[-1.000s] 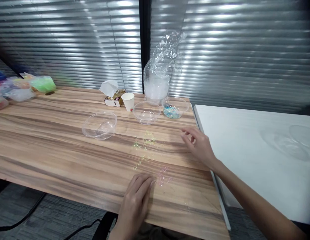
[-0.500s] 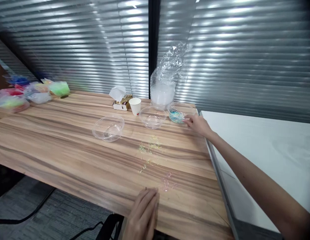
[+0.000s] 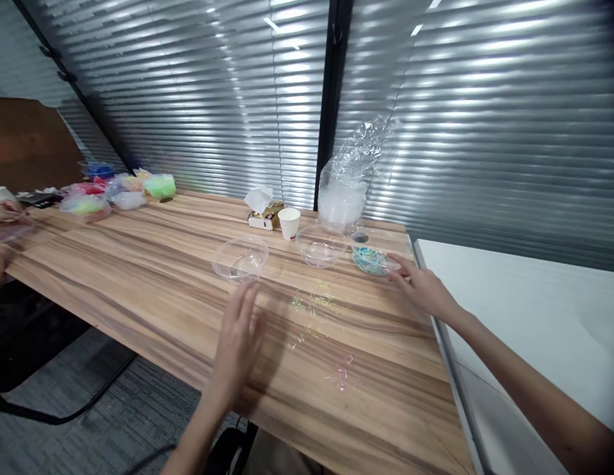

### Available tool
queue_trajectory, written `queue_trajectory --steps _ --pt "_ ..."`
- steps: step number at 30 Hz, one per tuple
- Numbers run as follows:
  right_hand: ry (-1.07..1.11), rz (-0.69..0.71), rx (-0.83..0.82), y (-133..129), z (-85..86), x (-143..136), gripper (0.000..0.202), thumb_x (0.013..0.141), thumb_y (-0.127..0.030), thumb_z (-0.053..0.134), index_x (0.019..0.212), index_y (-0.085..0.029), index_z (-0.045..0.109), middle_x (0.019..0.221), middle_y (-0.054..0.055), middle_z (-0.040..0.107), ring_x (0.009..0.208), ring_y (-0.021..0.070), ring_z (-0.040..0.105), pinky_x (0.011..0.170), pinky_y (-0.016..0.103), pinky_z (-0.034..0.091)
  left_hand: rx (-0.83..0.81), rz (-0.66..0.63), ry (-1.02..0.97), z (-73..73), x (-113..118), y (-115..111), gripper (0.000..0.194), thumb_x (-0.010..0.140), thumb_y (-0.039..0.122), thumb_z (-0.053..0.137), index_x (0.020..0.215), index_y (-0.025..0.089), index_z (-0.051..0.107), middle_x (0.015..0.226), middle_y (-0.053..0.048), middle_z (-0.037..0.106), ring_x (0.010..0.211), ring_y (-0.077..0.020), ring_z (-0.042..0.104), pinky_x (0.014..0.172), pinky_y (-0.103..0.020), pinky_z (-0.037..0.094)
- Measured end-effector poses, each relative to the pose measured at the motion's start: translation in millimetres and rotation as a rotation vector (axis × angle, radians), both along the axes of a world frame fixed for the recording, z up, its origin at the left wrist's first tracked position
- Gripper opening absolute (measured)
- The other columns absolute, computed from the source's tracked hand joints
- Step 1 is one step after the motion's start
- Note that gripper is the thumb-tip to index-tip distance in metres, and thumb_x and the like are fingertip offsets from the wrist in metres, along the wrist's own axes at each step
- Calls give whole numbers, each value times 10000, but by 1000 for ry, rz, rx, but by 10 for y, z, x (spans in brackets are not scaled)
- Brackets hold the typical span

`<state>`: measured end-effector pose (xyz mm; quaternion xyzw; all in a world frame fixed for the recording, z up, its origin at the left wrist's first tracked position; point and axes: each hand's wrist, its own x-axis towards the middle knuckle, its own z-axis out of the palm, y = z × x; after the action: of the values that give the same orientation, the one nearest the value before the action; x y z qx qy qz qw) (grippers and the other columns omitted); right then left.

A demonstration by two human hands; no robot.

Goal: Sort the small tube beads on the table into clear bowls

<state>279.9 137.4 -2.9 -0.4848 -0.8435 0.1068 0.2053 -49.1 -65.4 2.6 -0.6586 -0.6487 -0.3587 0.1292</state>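
My right hand (image 3: 420, 285) has its thumb and fingers on the right rim of a clear plastic bowl (image 3: 390, 261). This bowl looks tilted, with small blue and green pieces (image 3: 370, 260) gathered inside. My left hand (image 3: 241, 328) is in front of another clear plastic bowl (image 3: 247, 262), its fingers stretched out and slightly blurred. Whether the fingertips touch that bowl's near edge I cannot tell. Between the two stands a third clear bowl (image 3: 321, 254) with nothing visible in it. Small yellow-green pieces (image 3: 311, 302) and pink pieces (image 3: 342, 377) lie scattered on the wooden table.
Behind the bowls are a paper cup (image 3: 289, 224), a tissue box (image 3: 265, 218) and a bagged stack of clear bowls (image 3: 341, 204). Colourful bags (image 3: 123, 190) lie far left, near another person's hand (image 3: 7, 212). A white surface (image 3: 525, 310) adjoins the table's right edge.
My left hand has moved from the table's front edge forward and left to the left bowl. The bowl at my right hand is now tilted, its blue pieces showing more. The view has shifted left.
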Motion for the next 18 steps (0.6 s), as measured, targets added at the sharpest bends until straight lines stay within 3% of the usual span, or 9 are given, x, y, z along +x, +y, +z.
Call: queue_trajectory --steps 3,6,8,10,12,14,16,18 --pt "25 16 -26 -304 10 89 506 950 -414 398 1410 -207 368 919 51 713 717 240 655 669 351 490 -57 234 130 24 -397 369 340 903 205 475 1218 85 521 1351 -227 463 1326 -381 341 1053 -633 273" --pt "75 53 -40 -726 39 193 474 953 -408 403 1383 -209 405 866 49 707 668 214 648 640 338 511 -212 256 165 25 -610 519 175 898 191 461 938 146 626 1109 -161 637 1122 -365 525 970 -649 326" --pt "120 89 -39 -1060 72 256 454 959 -384 410 1379 -212 408 822 39 701 634 190 644 615 310 527 -189 257 167 78 -577 457 217 915 210 447 795 165 622 882 -114 682 911 -314 603 949 -614 357" --pt "173 158 -39 -1421 118 295 458 971 -319 410 1418 -240 350 830 28 697 639 160 650 602 264 538 -34 244 160 174 -382 275 244 932 241 451 773 166 620 757 -94 665 808 -281 604 941 -556 395" --pt "242 233 18 -1778 179 291 511 974 -258 419 1459 -281 261 874 25 702 736 151 676 658 246 552 109 110 140 269 -47 11 211 934 215 468 792 173 619 713 -66 645 742 -236 593 918 -484 438" --pt "270 280 59 -2086 255 235 545 965 -242 462 1462 -320 253 923 27 709 795 154 687 709 249 563 42 -193 169 319 359 -275 253 952 137 394 877 192 629 747 -34 657 751 -195 598 963 -456 424" --pt "274 341 80 -2306 340 149 550 932 -250 540 1432 -340 328 979 35 713 849 181 694 765 278 569 15 -499 250 306 731 -523 337 979 124 307 925 192 633 786 -18 682 810 -168 621 1031 -403 404" --pt "245 366 62 -2427 419 84 488 905 -248 585 1365 -337 451 997 36 717 855 197 700 780 279 573 11 -696 300 261 968 -698 374 963 68 299 908 210 640 758 11 687 784 -134 631 1051 -343 417"
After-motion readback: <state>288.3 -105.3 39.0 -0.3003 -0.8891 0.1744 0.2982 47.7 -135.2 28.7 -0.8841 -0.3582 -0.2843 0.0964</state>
